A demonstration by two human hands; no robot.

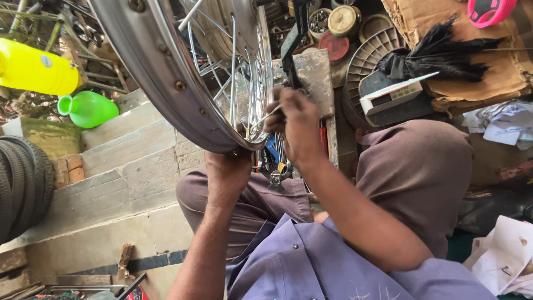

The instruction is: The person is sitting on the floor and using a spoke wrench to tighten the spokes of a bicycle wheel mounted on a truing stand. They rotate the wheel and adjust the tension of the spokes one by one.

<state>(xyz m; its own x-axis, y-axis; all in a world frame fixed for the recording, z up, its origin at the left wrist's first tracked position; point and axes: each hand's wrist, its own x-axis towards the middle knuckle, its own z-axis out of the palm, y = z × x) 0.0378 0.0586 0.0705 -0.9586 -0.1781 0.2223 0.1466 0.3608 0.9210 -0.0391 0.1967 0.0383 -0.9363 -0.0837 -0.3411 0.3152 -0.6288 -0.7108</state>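
Note:
A large chrome spoked wheel rim (155, 72) stands upright in front of me, filling the upper middle of the head view. My left hand (226, 173) grips the rim's bottom edge from below. My right hand (295, 126) is closed on a thin metal spoke (265, 117) at the rim's inner side, near the lower right of the wheel. Many spokes (233, 72) cross inside the rim toward the hub (225, 22). My knees in brown trousers sit under the wheel.
Concrete steps (122, 161) lie left, with a green jug (88, 108), a yellow container (33, 68) and stacked tyres (22, 183). A wooden block (311, 72), tins, a black brush (438, 53), a small box (397, 93) and cardboard crowd the right. Small tools lie between my knees.

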